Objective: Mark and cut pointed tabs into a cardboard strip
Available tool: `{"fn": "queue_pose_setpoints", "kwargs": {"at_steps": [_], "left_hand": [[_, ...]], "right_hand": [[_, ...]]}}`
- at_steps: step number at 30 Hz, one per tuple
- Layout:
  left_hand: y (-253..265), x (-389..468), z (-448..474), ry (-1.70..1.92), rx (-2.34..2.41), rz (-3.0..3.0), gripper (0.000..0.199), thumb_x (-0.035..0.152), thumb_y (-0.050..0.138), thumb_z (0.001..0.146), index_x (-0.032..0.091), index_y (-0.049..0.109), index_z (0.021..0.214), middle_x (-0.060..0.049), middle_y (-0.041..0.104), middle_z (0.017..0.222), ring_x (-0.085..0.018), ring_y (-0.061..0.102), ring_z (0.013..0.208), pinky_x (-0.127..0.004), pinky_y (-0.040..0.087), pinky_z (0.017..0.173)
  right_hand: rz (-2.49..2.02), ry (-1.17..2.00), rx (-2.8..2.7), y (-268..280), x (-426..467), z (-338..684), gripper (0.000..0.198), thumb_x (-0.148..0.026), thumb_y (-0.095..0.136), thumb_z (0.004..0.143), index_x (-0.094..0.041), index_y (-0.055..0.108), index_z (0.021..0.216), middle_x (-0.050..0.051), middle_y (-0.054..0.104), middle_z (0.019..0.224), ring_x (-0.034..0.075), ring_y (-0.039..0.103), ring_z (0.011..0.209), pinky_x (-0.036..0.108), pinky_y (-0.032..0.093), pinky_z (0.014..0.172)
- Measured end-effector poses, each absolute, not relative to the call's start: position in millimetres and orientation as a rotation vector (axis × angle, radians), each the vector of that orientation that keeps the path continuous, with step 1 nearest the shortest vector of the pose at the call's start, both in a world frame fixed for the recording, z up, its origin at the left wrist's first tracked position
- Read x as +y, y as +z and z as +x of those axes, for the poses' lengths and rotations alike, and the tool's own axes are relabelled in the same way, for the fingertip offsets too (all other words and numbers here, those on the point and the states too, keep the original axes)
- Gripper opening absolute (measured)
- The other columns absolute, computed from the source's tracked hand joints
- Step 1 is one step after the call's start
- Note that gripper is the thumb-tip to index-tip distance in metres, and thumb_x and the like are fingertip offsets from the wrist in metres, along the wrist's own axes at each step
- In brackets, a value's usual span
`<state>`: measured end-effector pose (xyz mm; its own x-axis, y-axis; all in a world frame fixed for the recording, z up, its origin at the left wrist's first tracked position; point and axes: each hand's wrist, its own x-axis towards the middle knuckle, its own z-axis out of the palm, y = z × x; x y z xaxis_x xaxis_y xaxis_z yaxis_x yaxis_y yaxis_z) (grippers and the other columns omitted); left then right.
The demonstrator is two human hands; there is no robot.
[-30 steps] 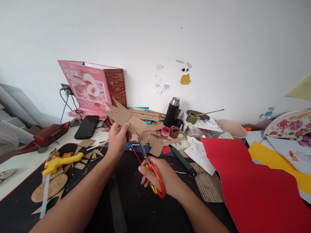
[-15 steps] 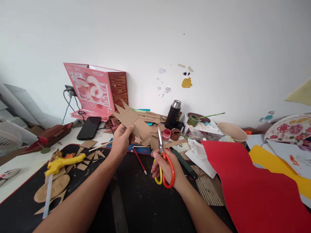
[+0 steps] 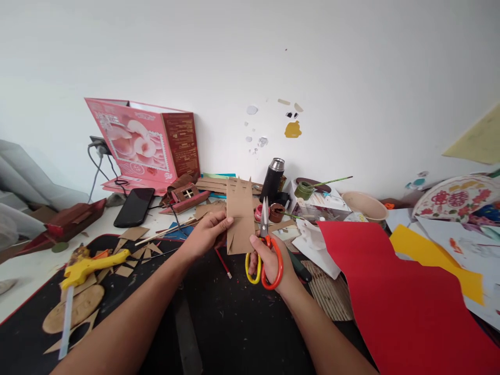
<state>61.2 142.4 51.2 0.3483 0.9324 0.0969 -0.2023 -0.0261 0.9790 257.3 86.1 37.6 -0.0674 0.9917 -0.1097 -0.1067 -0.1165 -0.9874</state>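
Pinched in my left hand (image 3: 211, 232) is a piece of brown cardboard (image 3: 240, 208), held upright above the black mat. Its top edge has several pointed cuts, and a small slit shows near its lower left. My right hand (image 3: 269, 260) is closed around the scissors (image 3: 264, 224), which have one yellow and one orange-red handle loop. The blades point up, nearly together, just right of the cardboard. My right fingertips are close to the cardboard's lower right corner; whether they touch it I cannot tell. Below lies a red pencil (image 3: 224, 264).
A yellow glue gun (image 3: 91, 266) lies left among cardboard scraps, near a phone (image 3: 134, 207). Behind stand a small cardboard boat (image 3: 185, 195), a black flask (image 3: 272, 179) and paint jars (image 3: 277, 212). Red paper (image 3: 394, 291) covers the right. A metal ruler (image 3: 186, 333) lies in front.
My left hand has turned the cardboard from a leftward tilt to upright and brought it nearer the scissors. The scissors stay in my right hand. The whole view has shifted slightly.
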Motion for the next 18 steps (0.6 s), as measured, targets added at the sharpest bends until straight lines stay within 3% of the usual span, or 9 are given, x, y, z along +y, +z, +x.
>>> {"fn": "queue_pose_setpoints", "kwargs": {"at_steps": [3,13,18], "left_hand": [[49,144,61,1.127,0.776,1.232,0.063,0.077,0.086,0.079,0.022,0.057,0.074,0.007,0.046,0.054,-0.007,0.036,0.04,-0.02,0.027,0.038],[46,148,55,1.173,0.904,1.18,0.051,0.058,0.095,0.072,0.019,0.064,0.067,0.004,0.053,0.054,-0.009,0.045,0.043,-0.02,0.032,0.042],[44,158,47,1.404,0.942,1.022,0.048,0.052,0.094,0.07,0.022,0.056,0.071,0.009,0.045,0.055,-0.008,0.04,0.043,-0.018,0.034,0.042]], "right_hand": [[-1.179,1.355,-1.113,39,86,258,0.069,-0.084,0.077,0.078,-0.025,0.053,0.104,-0.008,0.058,0.047,0.019,0.061,0.036,0.026,0.047,0.039],[-1.172,1.355,-1.225,40,82,255,0.061,-0.079,0.076,0.084,-0.025,0.053,0.1,-0.009,0.06,0.05,0.017,0.061,0.037,0.024,0.047,0.039],[-1.163,1.527,-1.326,38,83,253,0.08,-0.095,0.068,0.082,-0.02,0.06,0.11,-0.002,0.071,0.06,0.021,0.072,0.046,0.024,0.05,0.045]]}}
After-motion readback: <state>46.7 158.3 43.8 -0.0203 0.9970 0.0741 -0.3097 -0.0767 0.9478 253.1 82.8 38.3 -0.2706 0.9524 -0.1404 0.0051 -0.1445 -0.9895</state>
